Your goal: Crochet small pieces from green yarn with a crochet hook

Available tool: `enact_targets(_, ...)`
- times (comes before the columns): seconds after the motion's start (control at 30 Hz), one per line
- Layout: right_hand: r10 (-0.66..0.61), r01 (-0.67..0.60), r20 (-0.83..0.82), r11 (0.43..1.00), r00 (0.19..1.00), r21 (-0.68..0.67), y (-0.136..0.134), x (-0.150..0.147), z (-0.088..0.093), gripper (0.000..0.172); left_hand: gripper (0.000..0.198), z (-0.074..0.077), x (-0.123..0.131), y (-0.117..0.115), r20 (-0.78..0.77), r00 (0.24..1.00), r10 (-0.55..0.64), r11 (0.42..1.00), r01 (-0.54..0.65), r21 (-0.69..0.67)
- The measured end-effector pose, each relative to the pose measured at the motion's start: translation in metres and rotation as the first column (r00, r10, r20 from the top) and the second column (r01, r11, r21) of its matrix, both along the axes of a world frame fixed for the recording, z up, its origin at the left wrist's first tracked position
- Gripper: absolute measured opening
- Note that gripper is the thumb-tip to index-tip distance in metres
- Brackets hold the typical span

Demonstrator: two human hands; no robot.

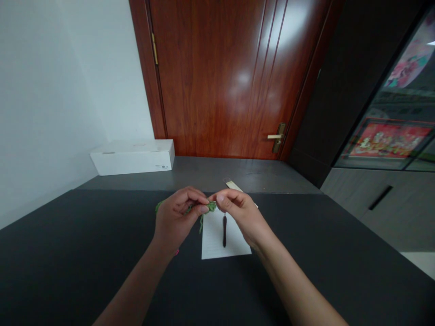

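Observation:
Both my hands meet above a black table point(68, 253). My left hand point(175, 219) is closed, its fingers pinching a small piece of green yarn point(210, 207). My right hand point(238, 210) is also closed and pinches the same green piece from the right side. A strand of the green yarn hangs down between the hands. Under them lies a white sheet of paper point(215, 244) with a dark, slim crochet hook point(224, 231) resting on it. A bit of green shows behind my left wrist.
A white cardboard box point(134, 156) sits at the back left on a grey ledge. A reddish wooden door point(231, 77) with a brass handle point(277, 136) stands behind. A flat pale strip point(234, 185) lies past the paper. A dark glass cabinet point(390, 136) is on the right.

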State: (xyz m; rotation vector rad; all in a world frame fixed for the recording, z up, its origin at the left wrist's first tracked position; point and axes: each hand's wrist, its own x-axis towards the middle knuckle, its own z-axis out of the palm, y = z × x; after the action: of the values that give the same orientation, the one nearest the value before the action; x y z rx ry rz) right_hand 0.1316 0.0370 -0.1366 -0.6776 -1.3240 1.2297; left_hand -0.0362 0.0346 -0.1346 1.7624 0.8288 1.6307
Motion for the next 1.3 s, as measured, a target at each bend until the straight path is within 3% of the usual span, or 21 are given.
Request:
enact_targets(0.27, 0.102, -0.101, 0.002, 0.982, 0.995, -0.163, 0.001, 0.005, 0.003, 0.038, 0.018, -0.002, -0.005, 0.003, -0.211, 0.977, 0.029, 0.978, 0.016, 0.209)
enact_targets(0.4, 0.152, -0.144, 0.03, 0.973, 0.988, -0.182, 0.001, 0.009, 0.006, 0.038, 0.019, -0.002, -0.005, 0.004, -0.23, 0.973, 0.013, 0.973, 0.041, 0.229)
enact_targets(0.63, 0.158, -0.148, 0.064, 0.98, 0.985, -0.134, 0.001, 0.006, 0.002, 0.039, 0.015, 0.001, -0.001, 0.001, -0.033, 0.992, -0.121, 0.992, 0.121, 0.017)
enact_targets(0.8, 0.113, -0.112, 0.019, 0.993, 0.993, -0.039, 0.0, 0.003, 0.003, 0.033, 0.012, -0.005, 0.0, 0.001, 0.147, 0.977, -0.156, 0.967, 0.182, -0.178)
enact_targets(1.0, 0.08, -0.081, 0.018, 0.997, 0.997, 0.016, 0.002, 0.002, 0.001, 0.029, 0.011, -0.006, 0.007, -0.001, 0.299, 0.937, -0.181, 0.93, 0.263, -0.259)
enact_targets(1.3, 0.053, -0.051, -0.027, 0.997, 0.998, 0.064, 0.004, -0.008, -0.008, 0.031, 0.013, -0.003, 0.013, -0.002, 0.378, 0.906, -0.192, 0.883, 0.328, -0.336)
